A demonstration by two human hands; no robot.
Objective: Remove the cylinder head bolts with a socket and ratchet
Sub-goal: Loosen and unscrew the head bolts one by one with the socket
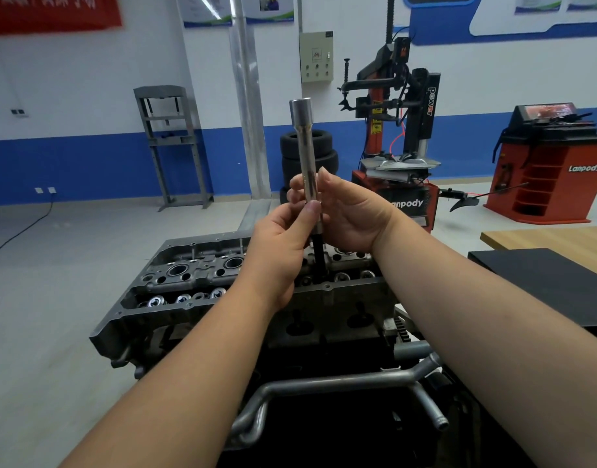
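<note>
Socket and bolt: one long chrome deep socket (306, 153) stands nearly upright at frame centre, open drive end up; a dark bolt shank (318, 255) hangs out of its lower end, straight down toward the head.
Long axis: vertical, leaning slightly left at the top; bolt and socket share one line.
Left hand (279, 244): centre of frame, just below and left of the socket's lower end; thumb and fingers curled, pinching the socket near where the bolt enters.
Right hand (353, 214): just right of the socket, fingers wrapped round its lower half from behind; only the fingertips show past the tube.
Nearer hand: both touch the socket; the left sits closer to the bolt shank.
Judgement: parting bolt from socket likely means a pull along this vertical line.
Ratchet: none in view.
Cylinder head (195, 275): one, below the hands, lower centre, valve springs and open bores showing.
Bolt tip: whether it is clear of its hole I cannot tell.
Coolant pipes (324, 383): bottom centre.
Tyre changer (398, 130): upper right, well apart.
Tyres (292, 153): a stack behind the socket.
</note>
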